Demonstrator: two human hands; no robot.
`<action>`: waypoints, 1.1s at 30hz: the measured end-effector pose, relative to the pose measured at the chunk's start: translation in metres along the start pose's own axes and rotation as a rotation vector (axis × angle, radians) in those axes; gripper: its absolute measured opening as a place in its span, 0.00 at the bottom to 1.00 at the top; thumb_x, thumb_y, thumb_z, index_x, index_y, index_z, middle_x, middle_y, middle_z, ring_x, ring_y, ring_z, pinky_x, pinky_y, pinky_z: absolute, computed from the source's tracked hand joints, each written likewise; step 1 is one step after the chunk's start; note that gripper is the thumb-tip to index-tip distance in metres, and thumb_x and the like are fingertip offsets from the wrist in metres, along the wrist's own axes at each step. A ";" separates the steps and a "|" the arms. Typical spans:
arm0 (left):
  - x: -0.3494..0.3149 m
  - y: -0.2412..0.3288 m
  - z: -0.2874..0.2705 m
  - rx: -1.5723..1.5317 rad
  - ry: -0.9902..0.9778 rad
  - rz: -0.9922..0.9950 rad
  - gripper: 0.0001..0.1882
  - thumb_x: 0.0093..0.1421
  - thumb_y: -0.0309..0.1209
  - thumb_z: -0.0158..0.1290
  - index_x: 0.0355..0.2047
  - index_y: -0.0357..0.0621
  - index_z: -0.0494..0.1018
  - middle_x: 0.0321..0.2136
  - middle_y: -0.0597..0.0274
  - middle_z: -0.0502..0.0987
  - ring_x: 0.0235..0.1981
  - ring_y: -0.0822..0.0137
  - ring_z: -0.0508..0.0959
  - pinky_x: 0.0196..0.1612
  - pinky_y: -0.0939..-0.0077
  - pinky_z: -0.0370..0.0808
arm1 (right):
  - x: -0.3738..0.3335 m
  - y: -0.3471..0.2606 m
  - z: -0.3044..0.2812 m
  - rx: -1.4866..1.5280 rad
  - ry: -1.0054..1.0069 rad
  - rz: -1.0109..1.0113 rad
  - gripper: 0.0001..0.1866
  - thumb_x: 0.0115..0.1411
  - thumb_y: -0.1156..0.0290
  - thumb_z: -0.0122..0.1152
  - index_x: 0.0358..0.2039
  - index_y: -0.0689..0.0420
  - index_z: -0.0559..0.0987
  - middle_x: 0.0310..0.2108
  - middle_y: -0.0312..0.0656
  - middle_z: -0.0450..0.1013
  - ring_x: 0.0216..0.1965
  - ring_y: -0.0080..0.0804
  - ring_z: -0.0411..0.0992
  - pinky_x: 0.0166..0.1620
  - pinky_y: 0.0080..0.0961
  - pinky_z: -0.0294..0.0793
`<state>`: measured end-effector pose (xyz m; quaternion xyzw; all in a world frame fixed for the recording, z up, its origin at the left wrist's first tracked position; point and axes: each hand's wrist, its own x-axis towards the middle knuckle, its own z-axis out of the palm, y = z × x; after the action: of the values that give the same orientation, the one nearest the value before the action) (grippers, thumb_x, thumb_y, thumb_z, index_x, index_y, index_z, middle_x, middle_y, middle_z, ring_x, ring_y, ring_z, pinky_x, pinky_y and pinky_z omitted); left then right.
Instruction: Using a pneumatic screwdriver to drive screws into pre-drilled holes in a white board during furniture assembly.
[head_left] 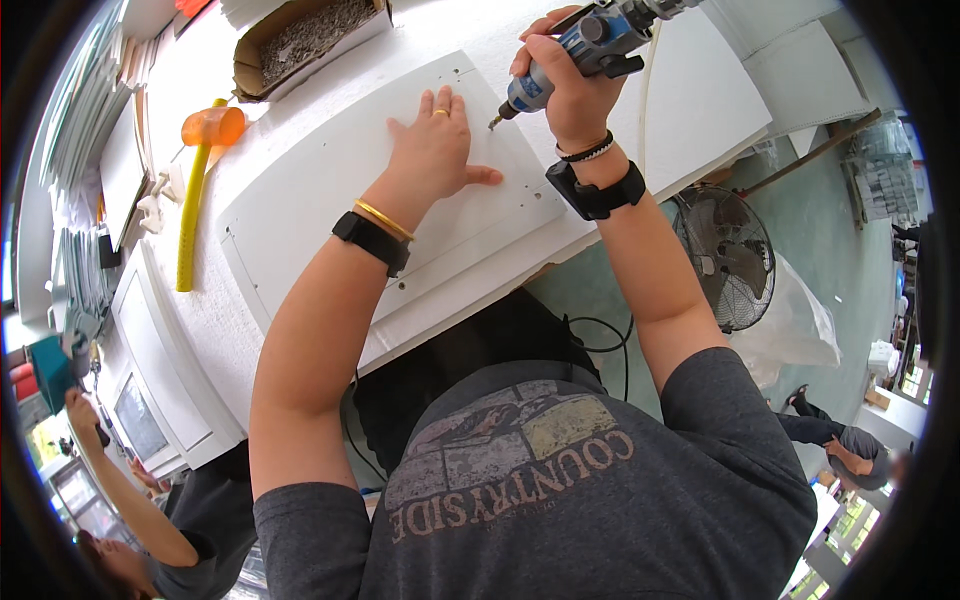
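My left hand (432, 150) lies flat on a white panel (320, 215), its fingers spread and holding nothing. The panel has a curved far edge and small holes near its corners and along its sides. In my right hand (575, 95) is a blue and grey power screwdriver (530, 90), gripped round its body. Its bit points down and left toward the panel, to the right of my left fingertips. Something small and metallic shows at the bit's tip; whether it touches the panel I cannot tell.
A mallet (205, 150) with orange head and yellow handle lies left of the panel. Beyond it sits a cardboard box (300, 50) of small screws or similar pieces. A floor fan (725, 255) stands right of the table. At the lower left, a co-worker's arm (140, 490) raises a teal tool.
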<state>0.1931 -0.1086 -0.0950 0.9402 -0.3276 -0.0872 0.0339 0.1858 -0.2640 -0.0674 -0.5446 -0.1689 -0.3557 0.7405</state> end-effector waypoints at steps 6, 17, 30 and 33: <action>0.000 0.001 -0.001 0.002 0.008 -0.002 0.60 0.37 0.62 0.60 0.59 0.29 0.49 0.61 0.44 0.51 0.63 0.50 0.51 0.53 0.35 0.57 | -0.002 0.001 -0.002 -0.016 -0.003 0.043 0.09 0.53 0.79 0.54 0.36 0.59 0.68 0.24 0.37 0.68 0.21 0.22 0.68 0.25 0.18 0.69; -0.001 0.002 -0.002 -0.017 0.011 -0.003 0.60 0.37 0.61 0.60 0.58 0.29 0.50 0.61 0.43 0.51 0.63 0.50 0.51 0.53 0.34 0.57 | -0.001 -0.019 0.013 -0.181 -0.039 0.159 0.05 0.50 0.81 0.54 0.28 0.59 0.70 0.20 0.34 0.68 0.18 0.18 0.66 0.23 0.14 0.65; -0.001 0.001 -0.001 -0.022 0.022 0.003 0.61 0.36 0.61 0.61 0.58 0.28 0.49 0.61 0.43 0.51 0.63 0.49 0.52 0.52 0.33 0.57 | 0.004 -0.008 0.020 -0.273 -0.196 0.115 0.04 0.48 0.80 0.55 0.26 0.59 0.72 0.20 0.33 0.68 0.20 0.17 0.65 0.23 0.14 0.65; -0.001 0.001 0.000 -0.025 0.023 -0.001 0.61 0.36 0.61 0.61 0.58 0.28 0.50 0.61 0.43 0.51 0.63 0.49 0.52 0.52 0.33 0.57 | 0.007 -0.013 0.026 -0.311 -0.202 0.178 0.04 0.48 0.80 0.55 0.26 0.60 0.72 0.20 0.33 0.68 0.20 0.17 0.65 0.25 0.14 0.66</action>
<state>0.1916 -0.1084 -0.0946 0.9407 -0.3259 -0.0807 0.0494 0.1847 -0.2446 -0.0446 -0.6981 -0.1366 -0.2540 0.6554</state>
